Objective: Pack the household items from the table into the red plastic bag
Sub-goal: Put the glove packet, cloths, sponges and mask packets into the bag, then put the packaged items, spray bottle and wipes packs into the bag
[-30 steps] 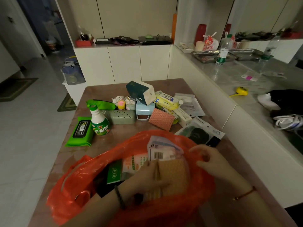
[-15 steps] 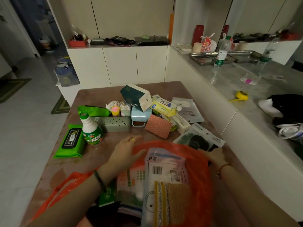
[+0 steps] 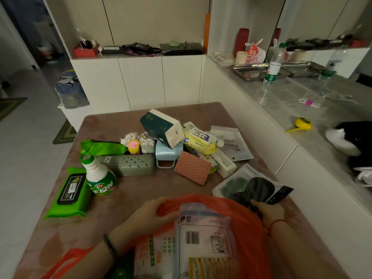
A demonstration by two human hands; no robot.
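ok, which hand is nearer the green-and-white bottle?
Left. The left hand holds the far rim of the red bag, right of the bottle and not touching it. The right hand is across the bag, beside the clear packet.

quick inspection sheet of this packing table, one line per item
surface: brown table, goods heaped on far half
job's things: red plastic bag open at near edge, packets inside; spray bottle, green wipes pack, tissue box, pink sponge unpacked
clutter: water bottle, steel tray on side counter
grippers: left hand grips bag's far rim; right hand grips its right rim
cables: nothing seen on table
surroundings: white cabinets, tiled floor
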